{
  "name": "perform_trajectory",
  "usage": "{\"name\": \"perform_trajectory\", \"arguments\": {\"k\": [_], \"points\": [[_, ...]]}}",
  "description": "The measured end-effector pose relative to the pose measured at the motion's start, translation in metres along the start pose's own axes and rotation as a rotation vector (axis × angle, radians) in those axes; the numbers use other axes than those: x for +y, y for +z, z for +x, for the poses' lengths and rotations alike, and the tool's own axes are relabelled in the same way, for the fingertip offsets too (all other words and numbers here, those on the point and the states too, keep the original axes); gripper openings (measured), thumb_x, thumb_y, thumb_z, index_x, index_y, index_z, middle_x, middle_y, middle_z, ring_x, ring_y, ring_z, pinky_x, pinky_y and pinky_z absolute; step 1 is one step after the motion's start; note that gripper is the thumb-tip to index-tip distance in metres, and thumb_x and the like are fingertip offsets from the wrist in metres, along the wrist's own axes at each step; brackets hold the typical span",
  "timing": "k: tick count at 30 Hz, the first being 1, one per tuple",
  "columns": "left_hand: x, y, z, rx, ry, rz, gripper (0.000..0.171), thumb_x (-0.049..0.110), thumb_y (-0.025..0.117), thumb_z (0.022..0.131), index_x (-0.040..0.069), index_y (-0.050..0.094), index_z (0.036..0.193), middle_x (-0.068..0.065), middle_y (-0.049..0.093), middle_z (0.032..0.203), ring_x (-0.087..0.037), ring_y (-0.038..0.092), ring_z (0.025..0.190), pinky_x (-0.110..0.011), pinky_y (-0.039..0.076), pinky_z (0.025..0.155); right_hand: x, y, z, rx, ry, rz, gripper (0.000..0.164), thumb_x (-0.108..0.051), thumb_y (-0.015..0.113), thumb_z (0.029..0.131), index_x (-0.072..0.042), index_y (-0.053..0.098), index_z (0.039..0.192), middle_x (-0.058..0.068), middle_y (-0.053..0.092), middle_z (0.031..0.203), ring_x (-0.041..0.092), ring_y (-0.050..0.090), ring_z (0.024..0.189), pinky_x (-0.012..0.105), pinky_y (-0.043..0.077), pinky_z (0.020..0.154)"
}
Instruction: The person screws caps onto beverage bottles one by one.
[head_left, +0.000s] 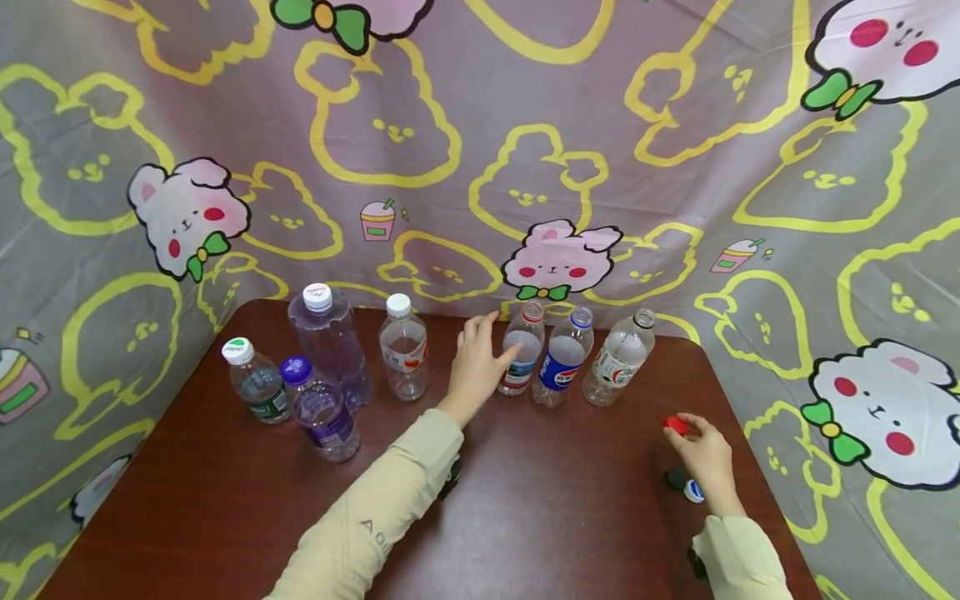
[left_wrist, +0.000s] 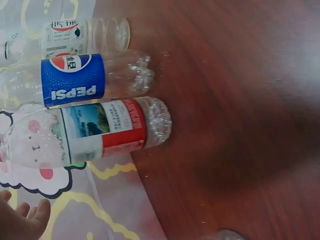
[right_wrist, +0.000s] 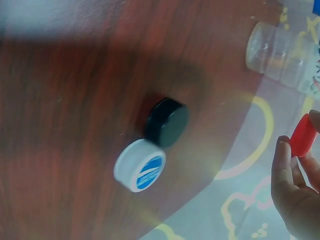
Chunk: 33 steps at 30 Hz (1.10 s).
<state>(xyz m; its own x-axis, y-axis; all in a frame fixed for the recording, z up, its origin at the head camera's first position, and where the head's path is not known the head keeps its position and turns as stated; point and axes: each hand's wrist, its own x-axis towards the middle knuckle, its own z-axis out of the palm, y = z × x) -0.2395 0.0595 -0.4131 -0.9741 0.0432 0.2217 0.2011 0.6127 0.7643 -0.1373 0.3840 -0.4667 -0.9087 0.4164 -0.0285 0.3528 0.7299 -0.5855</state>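
Observation:
My right hand [head_left: 703, 461] pinches a red bottle cap [head_left: 676, 425] between thumb and fingers, above the table's right side. In the right wrist view the red cap [right_wrist: 303, 136] sits at the fingertips. Below it on the table lie a black cap [right_wrist: 167, 122] and a white cap [right_wrist: 140, 165] with a blue mark, side by side. My left hand [head_left: 477, 362] is beside an uncapped bottle [head_left: 521, 354] with a red-and-blue label, fingers spread. The left wrist view shows the fingers [left_wrist: 36, 217] apart from that bottle, holding nothing.
An uncapped Pepsi bottle [head_left: 562, 362] and an uncapped white-labelled bottle [head_left: 618, 364] stand to the right. Capped bottles on the left include a tall one [head_left: 330, 342], a purple-capped one [head_left: 322, 417], a green-and-white-capped one [head_left: 258, 383] and a white-capped one [head_left: 405, 354]. Patterned cloth [head_left: 442, 217] hangs behind.

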Motion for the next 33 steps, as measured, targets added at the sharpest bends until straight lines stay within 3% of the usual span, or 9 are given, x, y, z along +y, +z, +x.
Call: {"name": "perform_trajectory", "arguments": {"k": [10, 15, 18, 22, 27, 30, 33], "points": [[0.018, 0.012, 0.022, -0.106, -0.025, 0.064, 0.079, 0.037, 0.067, 0.088, 0.006, 0.027, 0.149, -0.013, 0.038, 0.150, -0.031, 0.036, 0.138, -0.049, 0.045, 0.102, -0.024, 0.000, -0.005, -0.008, -0.051, 0.022, 0.045, -0.023, 0.066, 0.089, 0.002, 0.057, 0.124, 0.030, 0.065, 0.112, 0.038, 0.065, 0.100, 0.020, 0.045, 0.062], [0.019, 0.017, 0.025, -0.140, -0.043, 0.082, 0.076, 0.034, 0.066, 0.089, 0.008, 0.027, 0.149, -0.012, 0.037, 0.151, -0.031, 0.034, 0.140, -0.050, 0.044, 0.102, -0.036, -0.004, -0.005, 0.022, -0.082, 0.024, 0.043, -0.022, 0.067, 0.087, 0.000, 0.059, 0.123, 0.027, 0.069, 0.101, 0.018, 0.065, 0.079, 0.023, 0.043, 0.061], [0.019, 0.019, 0.024, -0.154, -0.066, 0.088, 0.066, 0.034, 0.064, 0.090, 0.011, 0.036, 0.146, -0.013, 0.039, 0.150, -0.031, 0.036, 0.138, -0.051, 0.044, 0.101, -0.045, -0.005, -0.007, 0.035, -0.099, 0.033, 0.042, -0.022, 0.068, 0.087, -0.001, 0.060, 0.122, 0.025, 0.070, 0.097, 0.010, 0.061, 0.074, 0.024, 0.042, 0.061], [0.015, 0.019, 0.021, -0.117, -0.062, 0.069, 0.054, 0.034, 0.066, 0.089, 0.009, 0.048, 0.133, -0.014, 0.048, 0.138, -0.030, 0.046, 0.129, -0.048, 0.047, 0.097, -0.057, -0.003, -0.010, 0.040, -0.113, 0.060, 0.041, -0.025, 0.067, 0.088, -0.003, 0.061, 0.122, 0.023, 0.070, 0.099, 0.007, 0.062, 0.076, 0.022, 0.043, 0.064], [0.005, 0.018, 0.013, -0.058, -0.036, -0.004, 0.049, 0.033, 0.070, 0.086, 0.007, 0.045, 0.119, -0.016, 0.062, 0.116, -0.035, 0.064, 0.101, -0.047, 0.052, 0.084, -0.072, -0.004, -0.016, 0.043, -0.135, 0.130, 0.041, -0.026, 0.065, 0.090, -0.004, 0.060, 0.124, 0.022, 0.068, 0.107, -0.015, 0.050, 0.074, 0.011, 0.043, 0.067], [-0.002, 0.014, 0.006, -0.041, -0.029, -0.029, 0.052, 0.034, 0.071, 0.084, 0.009, 0.044, 0.120, -0.017, 0.065, 0.113, -0.038, 0.067, 0.093, -0.049, 0.052, 0.079, -0.081, -0.004, -0.019, 0.056, -0.161, 0.167, 0.042, -0.024, 0.064, 0.090, -0.002, 0.059, 0.125, 0.022, 0.067, 0.111, -0.021, 0.043, 0.074, 0.002, 0.038, 0.068], [-0.009, 0.008, -0.004, -0.030, 0.017, -0.042, 0.056, 0.035, 0.071, 0.085, 0.010, 0.046, 0.128, -0.014, 0.061, 0.118, -0.035, 0.066, 0.099, -0.048, 0.052, 0.083, -0.092, -0.005, -0.022, 0.069, -0.187, 0.202, 0.042, -0.019, 0.067, 0.088, 0.001, 0.059, 0.124, 0.022, 0.064, 0.111, -0.023, 0.041, 0.073, -0.002, 0.036, 0.068]]}}
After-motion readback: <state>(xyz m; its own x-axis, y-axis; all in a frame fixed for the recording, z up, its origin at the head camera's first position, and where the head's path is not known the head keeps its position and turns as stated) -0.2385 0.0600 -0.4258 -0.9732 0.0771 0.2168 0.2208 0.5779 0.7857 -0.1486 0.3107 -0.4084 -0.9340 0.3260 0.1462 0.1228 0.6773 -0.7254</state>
